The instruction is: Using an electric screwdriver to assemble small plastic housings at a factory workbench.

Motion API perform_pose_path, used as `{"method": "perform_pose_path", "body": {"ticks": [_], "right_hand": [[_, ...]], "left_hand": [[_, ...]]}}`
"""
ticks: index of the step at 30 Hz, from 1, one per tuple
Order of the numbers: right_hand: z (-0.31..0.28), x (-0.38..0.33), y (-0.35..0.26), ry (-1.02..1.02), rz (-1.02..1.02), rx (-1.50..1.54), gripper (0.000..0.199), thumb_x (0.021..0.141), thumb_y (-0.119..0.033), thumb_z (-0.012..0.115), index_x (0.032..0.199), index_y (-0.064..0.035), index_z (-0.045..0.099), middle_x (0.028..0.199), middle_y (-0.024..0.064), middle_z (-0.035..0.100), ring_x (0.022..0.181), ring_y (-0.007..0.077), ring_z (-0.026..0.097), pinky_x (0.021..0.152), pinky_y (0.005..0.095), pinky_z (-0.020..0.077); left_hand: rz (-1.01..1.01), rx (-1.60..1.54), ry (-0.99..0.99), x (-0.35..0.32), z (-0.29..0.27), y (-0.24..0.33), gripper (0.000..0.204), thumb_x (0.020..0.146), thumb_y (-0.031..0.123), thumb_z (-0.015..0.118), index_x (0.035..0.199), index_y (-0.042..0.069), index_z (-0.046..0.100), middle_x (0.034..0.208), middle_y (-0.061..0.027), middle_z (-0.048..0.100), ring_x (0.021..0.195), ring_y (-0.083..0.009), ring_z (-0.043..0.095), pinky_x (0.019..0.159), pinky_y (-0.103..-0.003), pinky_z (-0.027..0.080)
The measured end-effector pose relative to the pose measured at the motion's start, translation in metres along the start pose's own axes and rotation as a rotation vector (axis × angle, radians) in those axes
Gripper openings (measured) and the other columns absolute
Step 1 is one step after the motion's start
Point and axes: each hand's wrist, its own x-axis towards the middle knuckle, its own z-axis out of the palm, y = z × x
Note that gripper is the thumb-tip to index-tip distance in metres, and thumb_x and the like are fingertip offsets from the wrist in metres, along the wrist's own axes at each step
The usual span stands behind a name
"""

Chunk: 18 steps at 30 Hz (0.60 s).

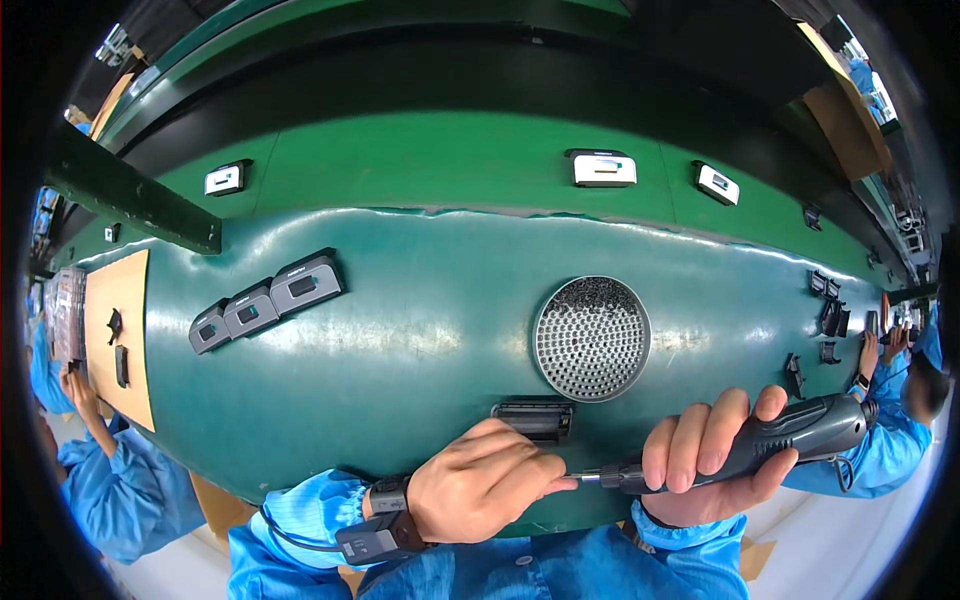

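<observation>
My right hand [705,455] is wrapped from below round a black electric screwdriver [815,425], which lies nearly level with its bit toward the left. The fingers of my left hand [485,485] are pinched together at the tip of the metal bit; whatever is between them is too small or hidden to make out. Just beyond my left hand a black plastic housing [535,420] rests on the green bench, partly covered by the fingers. Farther off stands a round metal dish [592,365] with a holed plate, dark screws gathered at its far side.
Three grey-black devices [268,300] stand in a row at left. Black plastic parts [830,318] lie at right. Along the far green belt [450,160] sit several white-faced devices [605,168]. A green post [140,200] rises at far left. Co-workers in blue sit on both sides.
</observation>
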Motion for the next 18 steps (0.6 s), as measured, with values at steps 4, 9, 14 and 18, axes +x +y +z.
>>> {"method": "perform_pose_path", "body": {"ticks": [4,9,14,18], "right_hand": [[0.003,-0.002,0.0,0.054,0.004,0.036,0.046,0.106,-0.05,0.047,0.133,-0.013,0.038,0.088,0.0137,0.055,0.066,0.0292,0.06,0.057,0.0478,0.0524],[0.004,0.001,0.0,0.077,0.011,0.068,0.046,0.106,-0.049,0.048,0.131,-0.013,0.037,0.088,0.0138,0.055,0.067,0.0293,0.06,0.058,0.0476,0.0527],[0.009,-0.002,0.001,-0.025,-0.014,-0.037,0.045,0.105,-0.048,0.052,0.129,-0.0133,0.038,0.088,0.0143,0.056,0.068,0.0301,0.061,0.059,0.0476,0.0531],[0.013,-0.013,0.01,-0.049,-0.013,-0.11,0.045,0.104,-0.048,0.054,0.128,-0.0135,0.037,0.089,0.015,0.057,0.068,0.0305,0.062,0.059,0.048,0.0532]], "left_hand": [[-0.023,-0.008,-0.011,-0.002,-0.001,0.002,0.027,0.076,0.012,0.086,0.088,-0.001,0.067,0.074,-0.0098,0.067,0.066,-0.026,0.067,0.063,-0.036,0.052],[-0.023,0.0,0.009,-0.002,0.0,0.005,0.027,0.075,0.013,0.087,0.087,-0.001,0.066,0.074,-0.0102,0.067,0.065,-0.0261,0.067,0.064,-0.035,0.053],[-0.046,0.052,0.021,-0.004,-0.005,0.007,0.037,0.072,0.022,0.089,0.096,0.0,0.069,0.083,-0.009,0.069,0.073,-0.0262,0.068,0.071,-0.036,0.053],[-0.091,0.272,-0.032,0.001,-0.04,0.003,0.062,0.065,0.037,0.091,0.111,0.001,0.071,0.108,-0.0097,0.069,0.092,-0.0294,0.065,0.085,-0.038,0.05]]}}
